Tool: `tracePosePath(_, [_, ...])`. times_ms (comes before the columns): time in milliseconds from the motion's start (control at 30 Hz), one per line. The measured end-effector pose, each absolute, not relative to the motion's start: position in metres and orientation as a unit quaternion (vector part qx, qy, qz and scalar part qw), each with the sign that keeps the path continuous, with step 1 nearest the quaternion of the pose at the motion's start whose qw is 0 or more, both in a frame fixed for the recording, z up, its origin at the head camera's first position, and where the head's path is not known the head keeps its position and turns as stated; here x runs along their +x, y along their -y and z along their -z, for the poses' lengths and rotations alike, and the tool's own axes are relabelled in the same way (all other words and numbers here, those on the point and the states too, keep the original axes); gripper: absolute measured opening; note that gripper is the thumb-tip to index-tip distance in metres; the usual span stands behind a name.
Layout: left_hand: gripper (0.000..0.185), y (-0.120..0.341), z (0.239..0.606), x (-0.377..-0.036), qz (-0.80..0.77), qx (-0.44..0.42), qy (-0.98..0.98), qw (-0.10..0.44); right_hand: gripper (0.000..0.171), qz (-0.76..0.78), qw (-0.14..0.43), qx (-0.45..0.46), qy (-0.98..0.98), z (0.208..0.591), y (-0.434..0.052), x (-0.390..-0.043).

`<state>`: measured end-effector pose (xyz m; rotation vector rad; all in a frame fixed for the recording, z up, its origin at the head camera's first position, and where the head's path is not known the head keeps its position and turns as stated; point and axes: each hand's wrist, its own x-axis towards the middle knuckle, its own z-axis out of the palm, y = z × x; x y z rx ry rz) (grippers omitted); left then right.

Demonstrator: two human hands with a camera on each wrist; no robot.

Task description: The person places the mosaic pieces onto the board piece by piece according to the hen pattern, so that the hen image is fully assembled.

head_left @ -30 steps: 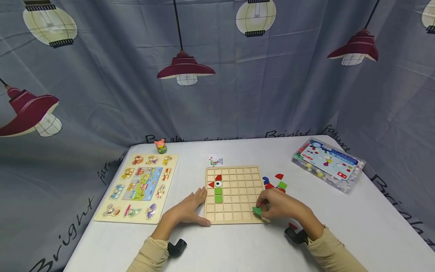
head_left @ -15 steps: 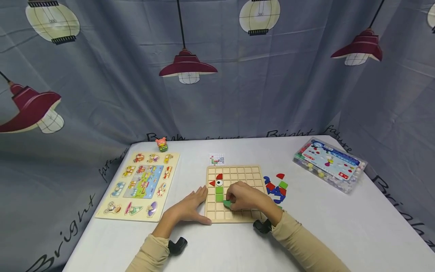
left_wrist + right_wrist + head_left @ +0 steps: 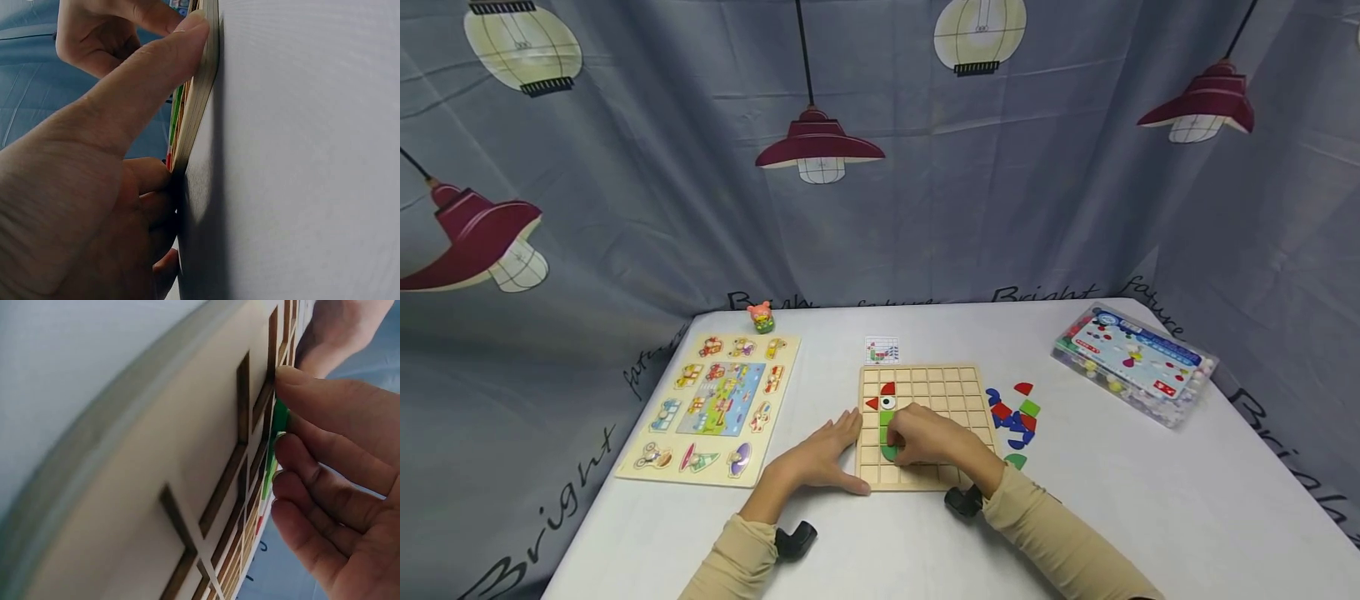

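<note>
On the worktop point(image 3: 880, 550), I see the grid board point(image 3: 958, 385) barely filled, most cells empty: my right hand point(image 3: 928, 437) pinches a green piece point(image 3: 890, 452) into its left column, my flat left hand point(image 3: 820, 458) steadying the board's edge.

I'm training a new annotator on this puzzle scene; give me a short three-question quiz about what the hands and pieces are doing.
1. True or false: the right hand holds a green piece over the wooden grid board.
2. What does the left hand touch: A the board's left edge, B the plastic box, C the animal puzzle?
3. Which side of the board do the loose pieces lie on?

Key: 1 true; 2 A; 3 the right side.
</note>
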<state>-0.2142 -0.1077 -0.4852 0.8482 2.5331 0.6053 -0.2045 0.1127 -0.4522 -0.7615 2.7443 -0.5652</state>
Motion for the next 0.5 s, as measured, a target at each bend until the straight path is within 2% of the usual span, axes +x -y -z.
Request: tracePosePath(500, [0.119, 0.1077, 0.4853, -0.2152, -0.210, 0.302, -0.908, 0.201, 0.012, 0.178, 0.103, -0.267, -0.942, 0.4557, -0.1046, -0.2065])
